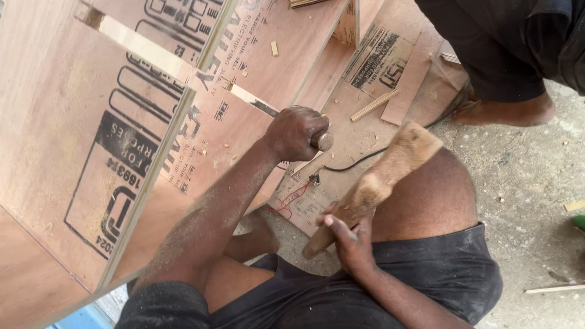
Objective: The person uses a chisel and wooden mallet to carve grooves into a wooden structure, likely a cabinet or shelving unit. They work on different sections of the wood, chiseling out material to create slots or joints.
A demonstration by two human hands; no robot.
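Note:
My left hand (294, 133) is closed around the handle of a chisel (323, 141). Its blade (263, 108) meets a pale wooden strip (143, 45) where two plywood panels (55, 122) join. My right hand (348, 239) grips the thin end of a rough wooden mallet (390, 167). The mallet's thick head is raised to the right of the chisel's butt and apart from it. I sit low, with my bare knee (426, 201) under the mallet.
Another person in dark trousers stands at the top right, a bare foot (506, 111) on the ground. A black cable (356, 161) and red wires (291, 196) lie on a flat plywood board (365, 131). Loose wood strips (374, 105) and chips lie about. Concrete floor (530, 195) lies to the right.

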